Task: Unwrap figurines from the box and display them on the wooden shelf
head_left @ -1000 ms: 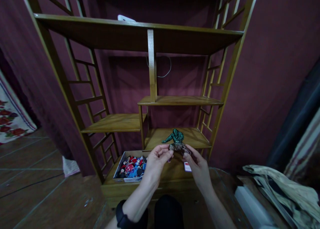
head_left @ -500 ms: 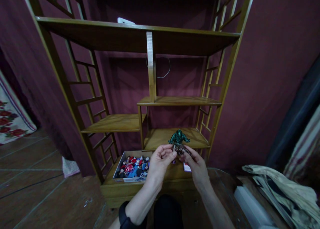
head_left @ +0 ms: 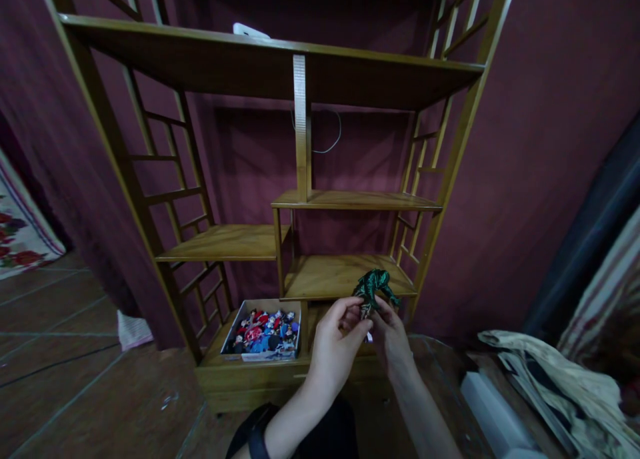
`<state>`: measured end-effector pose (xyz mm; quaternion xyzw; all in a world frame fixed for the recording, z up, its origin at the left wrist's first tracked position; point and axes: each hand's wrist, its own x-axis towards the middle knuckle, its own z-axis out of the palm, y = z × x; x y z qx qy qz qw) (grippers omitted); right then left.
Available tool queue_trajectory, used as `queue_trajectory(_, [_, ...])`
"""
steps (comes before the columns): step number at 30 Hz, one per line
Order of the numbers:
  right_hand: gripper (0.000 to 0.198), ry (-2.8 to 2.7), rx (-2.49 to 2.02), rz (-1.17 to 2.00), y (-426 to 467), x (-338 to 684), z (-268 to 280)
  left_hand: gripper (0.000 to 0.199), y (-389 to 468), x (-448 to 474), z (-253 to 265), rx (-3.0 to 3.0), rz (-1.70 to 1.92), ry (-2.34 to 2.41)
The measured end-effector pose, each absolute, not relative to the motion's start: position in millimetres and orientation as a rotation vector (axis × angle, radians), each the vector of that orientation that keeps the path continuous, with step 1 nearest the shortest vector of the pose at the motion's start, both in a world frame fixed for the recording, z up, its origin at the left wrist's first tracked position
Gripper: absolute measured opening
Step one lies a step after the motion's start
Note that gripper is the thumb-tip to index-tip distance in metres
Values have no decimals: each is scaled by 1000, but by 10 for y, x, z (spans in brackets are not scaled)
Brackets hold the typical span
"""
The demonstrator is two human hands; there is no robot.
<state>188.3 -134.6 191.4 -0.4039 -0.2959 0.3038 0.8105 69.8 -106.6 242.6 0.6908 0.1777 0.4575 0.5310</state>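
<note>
Between both hands is a shiny dark green figurine [head_left: 376,287] with a brownish lower part, held in front of the low right shelf. My left hand [head_left: 337,335] pinches its lower part from the left with thumb and fingers. From the other side my right hand [head_left: 389,329] is closed on it too, covering part of the base. A shallow cardboard box [head_left: 270,356] full of small colourful figurines sits to the left of my hands on the bottom level. A sliver of a white item [head_left: 369,337] shows behind my right hand.
The wooden shelving unit [head_left: 330,199] stands against a dark red wall. On its upper shelf lies a white object [head_left: 250,31]. Folded cloth [head_left: 565,372] and a long pale box [head_left: 495,412] lie on the floor at right.
The figurine has moved slightly right and tipped over from facing upright, its back now bent toward the shelf. Both hands have shifted right with it, and the view has moved slightly.
</note>
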Motion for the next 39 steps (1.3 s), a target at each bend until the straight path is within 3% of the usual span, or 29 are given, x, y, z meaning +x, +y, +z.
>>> queue_trajectory(10, [35,-514,-799,704,-1311,1931,1917,36,-1003,676,2417,2080,1206,432])
queue_trajectory(14, [37,-550,-841,658,-1326,1954,2001,30,-900,675,2447,2114,1214,483])
queue_trajectory(24, [43,-644,-896,576,-1329,2092,2145,18,-705,760,2617,2115,1222,530])
queue_trajectory(39, [47,-681,-1046,517,-1306,2058,2087,23,-620,817,2468,1805,1228,515])
